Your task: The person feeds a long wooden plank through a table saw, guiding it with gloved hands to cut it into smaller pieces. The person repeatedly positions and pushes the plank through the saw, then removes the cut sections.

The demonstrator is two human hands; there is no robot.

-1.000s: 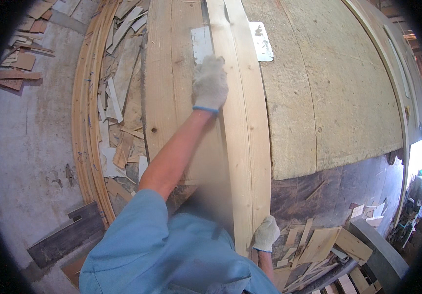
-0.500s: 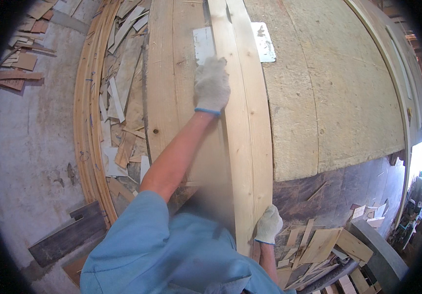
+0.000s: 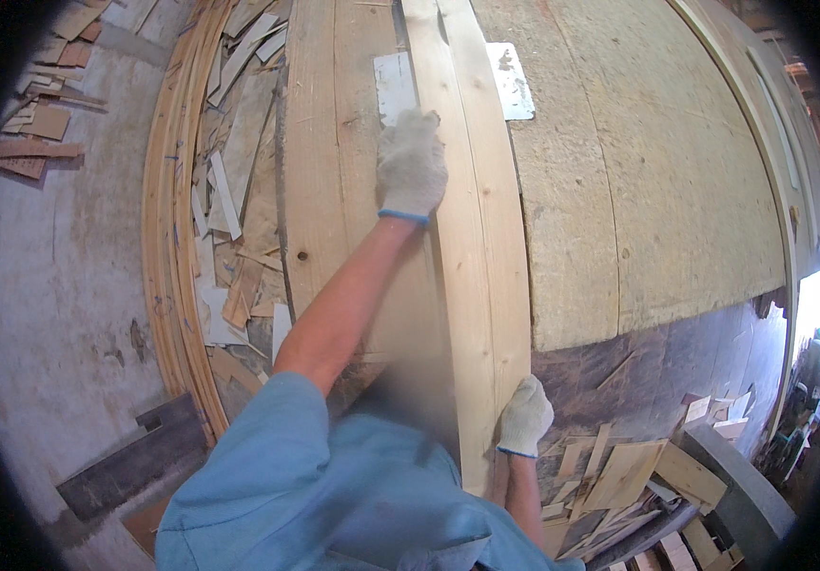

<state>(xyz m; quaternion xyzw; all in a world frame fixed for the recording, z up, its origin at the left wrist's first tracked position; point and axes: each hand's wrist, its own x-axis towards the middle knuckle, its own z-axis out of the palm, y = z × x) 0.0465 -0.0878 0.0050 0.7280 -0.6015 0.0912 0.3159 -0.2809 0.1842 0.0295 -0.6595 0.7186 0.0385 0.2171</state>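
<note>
A long pale wooden beam [image 3: 486, 219] runs away from my body, with a lengthwise line between its two visible strips. My left hand [image 3: 412, 164], in a whitish glove with a blue cuff, is closed against the beam's left edge, about midway along its visible length; its fingertips are hidden. Close to the near end, my right hand [image 3: 526, 417], gloved alike, grips the beam's right edge with its fingers curled. Under the beam, a shiny metal plate [image 3: 513, 84] shows on its right side, and a pale plate [image 3: 395, 86] shows on its left.
A wide worn wooden tabletop [image 3: 657, 171] spans the right. Long thin strips [image 3: 168, 238] lie along the left, beside scattered offcuts [image 3: 225, 195]. More scrap wood [image 3: 624, 476] is heaped at the lower right, next to a grey curved rim [image 3: 738, 485].
My right hand has shifted slightly forward along the beam's right edge, and more of its forearm shows. My left hand stays in the same place on the beam.
</note>
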